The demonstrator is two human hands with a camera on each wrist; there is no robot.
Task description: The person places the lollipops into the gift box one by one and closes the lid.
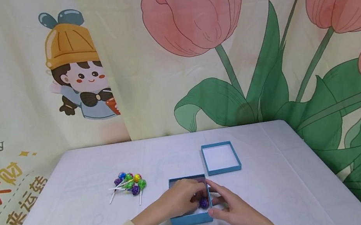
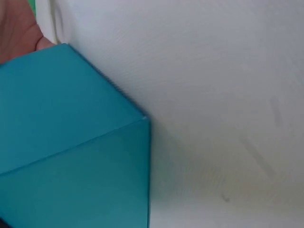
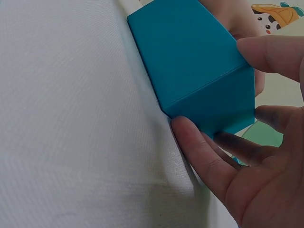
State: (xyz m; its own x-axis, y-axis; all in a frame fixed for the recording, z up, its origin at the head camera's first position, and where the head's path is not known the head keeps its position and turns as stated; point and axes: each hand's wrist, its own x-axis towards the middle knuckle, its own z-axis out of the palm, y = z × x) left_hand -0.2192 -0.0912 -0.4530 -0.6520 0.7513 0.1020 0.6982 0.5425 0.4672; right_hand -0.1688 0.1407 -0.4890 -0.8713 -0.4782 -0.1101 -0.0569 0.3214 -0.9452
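Observation:
My left hand reaches down into an open blue box with its fingers bent. By those fingertips lies a purple-wrapped lollipop, and I cannot tell whether the fingers pinch one. Against the box's right side stands my right hand, its fingers extended. In the right wrist view its thumb touches the near upper corner, while the other fingers rest along the side wall. The left wrist view shows the box's outer walls up close; the box's inside is hidden there.
Several lollipops in purple, blue, green and yellow wrappers lie in a pile left of the box. A square blue lid, white inside, sits behind it to the right. All stand on a white-covered table before a printed backdrop.

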